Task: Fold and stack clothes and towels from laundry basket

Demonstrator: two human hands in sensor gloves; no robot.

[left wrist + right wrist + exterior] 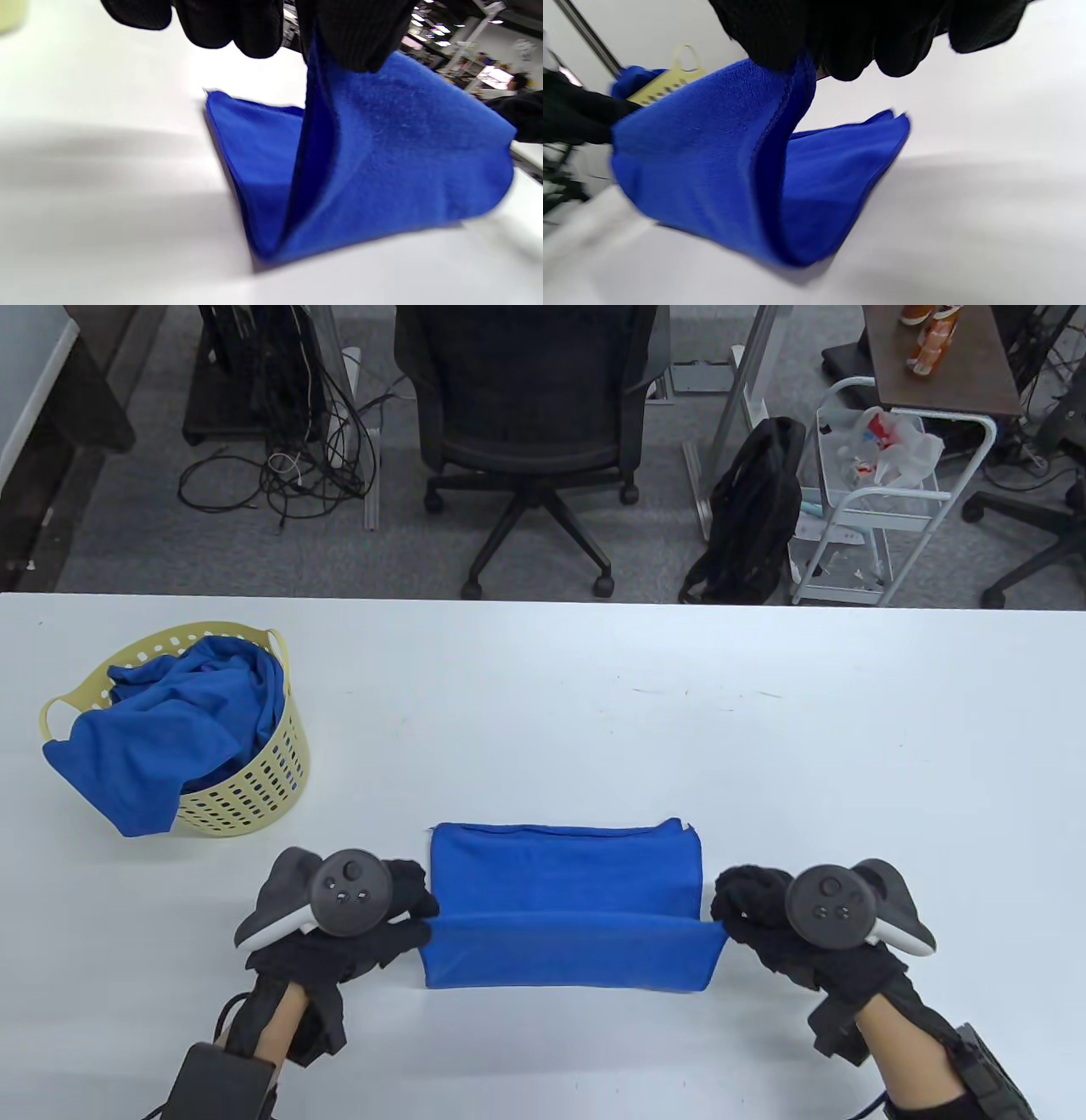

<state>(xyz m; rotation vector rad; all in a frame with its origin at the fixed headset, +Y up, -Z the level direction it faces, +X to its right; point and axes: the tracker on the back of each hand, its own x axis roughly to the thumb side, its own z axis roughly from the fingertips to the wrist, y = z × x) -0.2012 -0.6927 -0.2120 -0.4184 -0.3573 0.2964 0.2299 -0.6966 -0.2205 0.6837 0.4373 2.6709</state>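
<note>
A blue towel (564, 874) lies on the white table (594, 712) near the front edge, its near half lifted into a fold. My left hand (416, 925) pinches the lifted left corner; the left wrist view shows the towel (382, 169) hanging from my fingers (352, 38). My right hand (725, 920) pinches the lifted right corner; the right wrist view shows the towel (721, 169) held by my fingers (780, 42). A yellow laundry basket (246, 789) at the left holds crumpled blue cloth (161, 729) that hangs over its rim.
Beyond the table's far edge stand a black office chair (530, 415), a black backpack (751, 509) and a white cart (882, 492). The basket also shows in the right wrist view (666, 84).
</note>
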